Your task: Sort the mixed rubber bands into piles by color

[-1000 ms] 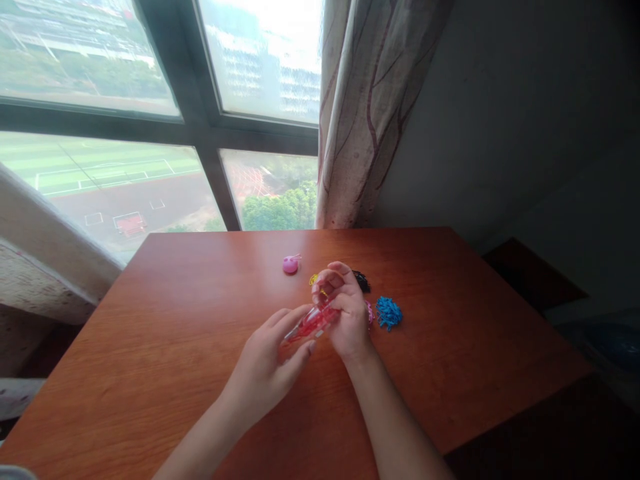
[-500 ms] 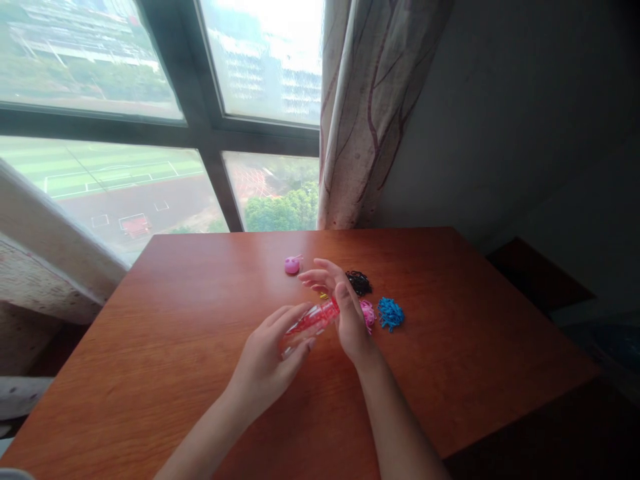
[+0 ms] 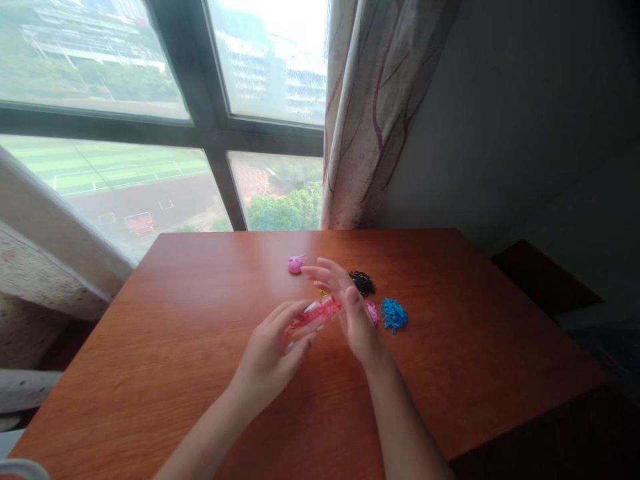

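Note:
My left hand (image 3: 270, 350) grips the near end of a clear tube (image 3: 315, 316) filled with red bits, holding it tilted just above the wooden table (image 3: 175, 347). At the tube's far end is my right hand (image 3: 350, 307), fingers stretched out and apart, thumb close by the tube. Beside that hand lie small heaps of rubber bands: black (image 3: 362, 282), pink (image 3: 373, 312) and blue (image 3: 394, 315). A bit of yellow (image 3: 320, 291) shows under the right fingers.
A small pink round piece (image 3: 295, 265) lies farther back on the table. Behind the table are a window (image 3: 150, 113) and a patterned curtain (image 3: 375, 113). A dark wall and a lower dark surface (image 3: 545, 273) stand to the right.
My right hand has gone from curled around the tube's far end to fingers spread. The left hand keeps its hold. The view has shifted slightly.

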Motion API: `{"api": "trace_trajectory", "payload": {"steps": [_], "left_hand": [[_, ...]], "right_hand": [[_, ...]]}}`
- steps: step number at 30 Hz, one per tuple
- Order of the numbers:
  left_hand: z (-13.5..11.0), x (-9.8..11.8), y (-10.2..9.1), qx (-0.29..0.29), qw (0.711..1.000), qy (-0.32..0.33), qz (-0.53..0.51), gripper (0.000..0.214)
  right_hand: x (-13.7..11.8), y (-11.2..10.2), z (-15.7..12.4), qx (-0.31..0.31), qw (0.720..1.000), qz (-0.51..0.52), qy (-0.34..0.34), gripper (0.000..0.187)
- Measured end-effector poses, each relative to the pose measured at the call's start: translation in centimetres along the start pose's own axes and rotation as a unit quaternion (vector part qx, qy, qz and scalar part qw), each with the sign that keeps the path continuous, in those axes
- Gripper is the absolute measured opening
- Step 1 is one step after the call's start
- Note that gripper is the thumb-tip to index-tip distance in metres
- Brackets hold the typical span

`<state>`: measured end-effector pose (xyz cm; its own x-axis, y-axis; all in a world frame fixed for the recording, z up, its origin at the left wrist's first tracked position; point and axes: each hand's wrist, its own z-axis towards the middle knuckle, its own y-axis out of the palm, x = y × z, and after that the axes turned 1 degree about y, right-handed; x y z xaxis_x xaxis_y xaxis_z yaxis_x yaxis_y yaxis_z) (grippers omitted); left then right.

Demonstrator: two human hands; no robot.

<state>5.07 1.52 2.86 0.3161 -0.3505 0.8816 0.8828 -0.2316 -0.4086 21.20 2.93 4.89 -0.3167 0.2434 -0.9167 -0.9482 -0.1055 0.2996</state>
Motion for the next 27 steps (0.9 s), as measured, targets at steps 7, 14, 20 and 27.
{"api": "trace_trajectory", "payload": {"steps": [7,14,20,27], "left_hand": [[-0.2,-0.5,0.3,0.012,0.992,-0.056,-0.116,0.037],[0.0,-0.6,0.1,0.033,0.986,-0.063,-0.150,0.036],[0.0,-0.3,-0.1,0.047,0.989,-0.064,-0.128,0.038],[0.1,-0.6,-0.1,0.059,0.984,-0.064,-0.154,0.040]], "right_hand": [[0.0,0.0,0.2,0.022,0.999,-0.014,-0.022,0.041],[-1.4,-0.4,0.1,-0.032,0.973,-0.208,-0.091,0.032],[-3.8,-0.7,0.8,-0.105,0.955,-0.260,-0.098,0.034],[-3.3,-0.8,0.4,-0.123,0.929,-0.331,-0.108,0.036]]}}
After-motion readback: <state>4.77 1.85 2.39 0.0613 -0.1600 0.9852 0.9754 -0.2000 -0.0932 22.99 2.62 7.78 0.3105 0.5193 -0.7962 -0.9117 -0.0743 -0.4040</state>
